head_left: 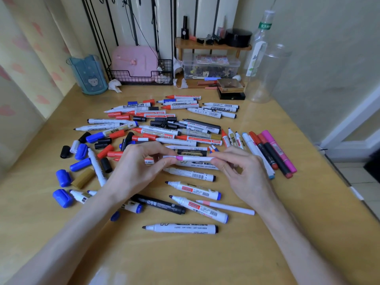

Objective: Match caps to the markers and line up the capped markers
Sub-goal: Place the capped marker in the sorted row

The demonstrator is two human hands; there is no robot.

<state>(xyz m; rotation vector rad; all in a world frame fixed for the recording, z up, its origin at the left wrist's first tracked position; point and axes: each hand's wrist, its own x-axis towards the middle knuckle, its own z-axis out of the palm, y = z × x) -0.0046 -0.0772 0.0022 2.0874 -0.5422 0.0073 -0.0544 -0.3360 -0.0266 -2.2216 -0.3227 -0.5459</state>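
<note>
Over the middle of the yellow wooden table, the person holds a slim white marker with a pink band level between both hands. The left hand pinches its left end with thumb and fingertips; the right hand pinches the right end the same way. It hangs just above the heap of uncapped whiteboard markers. Loose blue plastic caps lie to the left, and a row of capped markers lies side by side on the right
</note>
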